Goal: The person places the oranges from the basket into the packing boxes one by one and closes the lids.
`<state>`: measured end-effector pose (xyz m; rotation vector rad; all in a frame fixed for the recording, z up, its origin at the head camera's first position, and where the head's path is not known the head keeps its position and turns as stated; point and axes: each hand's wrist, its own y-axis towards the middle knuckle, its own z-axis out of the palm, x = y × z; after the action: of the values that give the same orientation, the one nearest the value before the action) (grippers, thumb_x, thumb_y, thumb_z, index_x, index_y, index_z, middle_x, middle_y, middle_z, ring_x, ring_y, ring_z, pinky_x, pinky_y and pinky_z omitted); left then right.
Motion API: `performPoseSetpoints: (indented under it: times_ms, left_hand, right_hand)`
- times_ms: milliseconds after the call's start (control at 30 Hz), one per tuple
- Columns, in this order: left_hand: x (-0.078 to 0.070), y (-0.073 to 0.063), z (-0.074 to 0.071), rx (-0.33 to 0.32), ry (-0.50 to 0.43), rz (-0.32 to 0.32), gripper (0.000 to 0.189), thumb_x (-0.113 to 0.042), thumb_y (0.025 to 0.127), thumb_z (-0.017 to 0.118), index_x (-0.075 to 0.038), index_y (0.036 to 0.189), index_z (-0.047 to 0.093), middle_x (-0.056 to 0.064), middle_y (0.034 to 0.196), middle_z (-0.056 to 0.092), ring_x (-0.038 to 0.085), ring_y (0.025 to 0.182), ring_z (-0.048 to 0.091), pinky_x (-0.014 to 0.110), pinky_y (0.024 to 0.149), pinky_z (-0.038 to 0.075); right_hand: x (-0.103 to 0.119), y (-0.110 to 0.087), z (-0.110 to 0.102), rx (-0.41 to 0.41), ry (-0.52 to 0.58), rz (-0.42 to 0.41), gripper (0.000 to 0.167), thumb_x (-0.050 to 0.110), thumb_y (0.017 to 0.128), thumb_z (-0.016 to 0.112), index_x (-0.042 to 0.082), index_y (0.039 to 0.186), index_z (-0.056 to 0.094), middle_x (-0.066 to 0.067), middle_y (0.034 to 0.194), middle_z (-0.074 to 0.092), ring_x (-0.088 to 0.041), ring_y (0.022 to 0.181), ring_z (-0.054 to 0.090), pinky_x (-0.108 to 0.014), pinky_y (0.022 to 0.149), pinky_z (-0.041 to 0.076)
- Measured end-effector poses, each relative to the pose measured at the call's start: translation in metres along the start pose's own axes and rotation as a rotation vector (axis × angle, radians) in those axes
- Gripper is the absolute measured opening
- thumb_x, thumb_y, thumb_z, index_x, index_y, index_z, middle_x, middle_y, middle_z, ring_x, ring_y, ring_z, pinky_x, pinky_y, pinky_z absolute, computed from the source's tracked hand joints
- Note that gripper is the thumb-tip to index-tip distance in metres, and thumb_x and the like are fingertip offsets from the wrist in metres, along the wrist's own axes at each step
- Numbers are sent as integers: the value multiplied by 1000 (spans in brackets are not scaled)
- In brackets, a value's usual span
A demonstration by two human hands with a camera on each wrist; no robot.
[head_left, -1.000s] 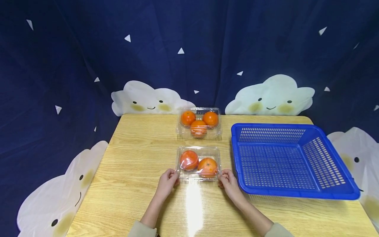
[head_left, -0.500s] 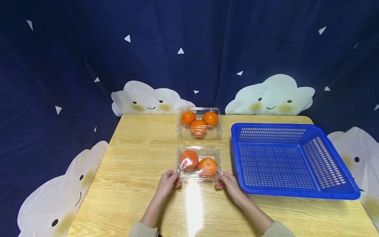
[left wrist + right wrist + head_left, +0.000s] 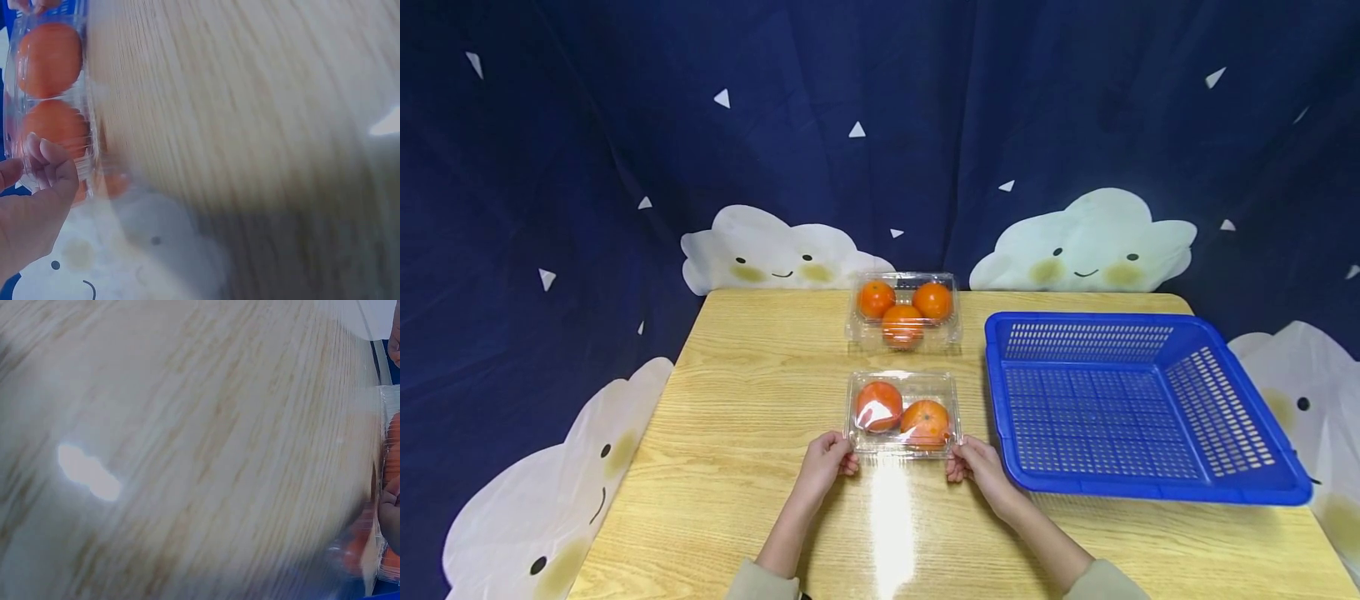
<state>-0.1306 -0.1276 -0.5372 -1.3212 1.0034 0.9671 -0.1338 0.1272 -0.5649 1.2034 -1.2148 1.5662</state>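
Note:
A clear plastic clamshell box sits on the wooden table in front of me, its lid down. Inside lie two round fruits, a redder one at left and an orange one at right. My left hand pinches the box's near left corner between thumb and curled fingers. At the near right corner my right hand does the same, other fingers folded below the rim. The left wrist view shows the left hand at the box's end; the right wrist view catches only part of the right hand.
Behind this box stands a second clear clamshell with three orange fruits. A large blue plastic basket with slotted walls stands at right, close to my right hand. A dark blue curtain with clouds hangs beyond the table.
Since a second ago the fingers of both hands have shifted a little at the near corners, the right hand's fingers curling inward below the rim. The box has stayed in place.

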Motion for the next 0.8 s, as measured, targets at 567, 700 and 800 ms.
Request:
performPoseSetpoints:
  times_ms: [567, 700, 800]
  left_hand:
    - [4, 2, -2, 4, -23, 1, 8, -1, 86, 46, 3, 81, 49, 6, 67, 59, 12, 57, 55, 30, 61, 51]
    - [6, 3, -2, -4, -21, 0, 7, -1, 86, 47, 2, 80, 50, 4, 65, 59, 12, 56, 55, 29, 60, 51]
    - [6, 4, -1, -10, -17, -6, 6, -1, 85, 47, 1, 79, 49, 3, 63, 58, 11, 55, 55, 26, 58, 50]
  right_hand:
    - [-3, 1, 0, -23, 31, 29, 19, 0, 90, 37, -15, 86, 47, -5, 65, 52, -12, 55, 51, -21, 54, 43]
    - [-2, 0, 0, -25, 38, 34, 19, 0, 91, 37, -14, 87, 47, -5, 65, 53, -12, 55, 51, -21, 54, 43]
    - [-1, -1, 1, -25, 37, 35, 17, 0, 91, 37, -12, 85, 48, -5, 65, 53, -12, 55, 52, -21, 54, 44]
